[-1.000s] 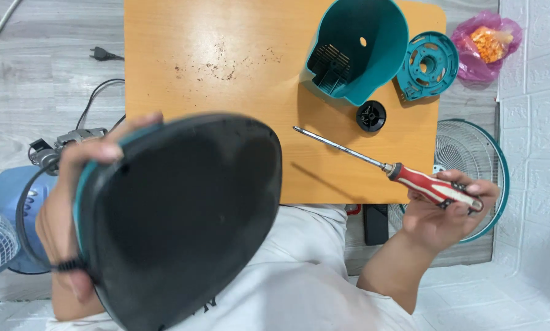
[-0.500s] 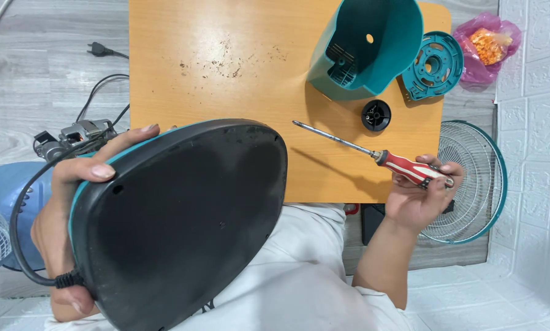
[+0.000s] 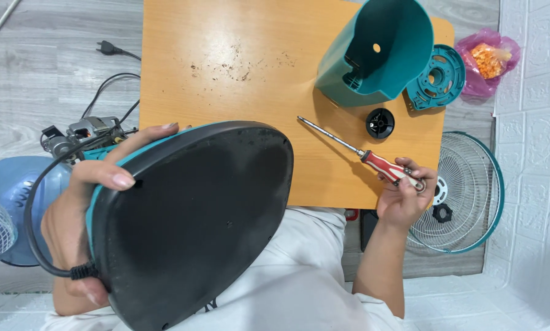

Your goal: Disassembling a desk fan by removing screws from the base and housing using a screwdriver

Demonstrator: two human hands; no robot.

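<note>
My left hand (image 3: pixel 88 202) grips the edge of a large fan base (image 3: pixel 189 224), teal-rimmed with its black underside turned up, held over my lap at the near edge of the orange table (image 3: pixel 226 79). A black cord (image 3: pixel 33 227) loops from the base past my wrist. My right hand (image 3: pixel 403 196) holds the red-and-white handle of a screwdriver (image 3: pixel 360 153); its metal shaft lies on the table and points to the far left. A small black knob (image 3: pixel 380 122) sits just beyond the shaft.
A teal fan housing (image 3: pixel 376 55) and a round teal plate (image 3: pixel 435 78) lie at the table's far right. A fan grille (image 3: pixel 465 193) and a black nut (image 3: pixel 442 213) lie on the floor at right, with a pink bag (image 3: pixel 486 61). A motor (image 3: pixel 82 135) and a blue fan (image 3: pixel 11 202) are at left.
My right hand has lowered the screwdriver toward the table and drawn closer to its near edge. The fan base has shifted slightly in my left hand.
</note>
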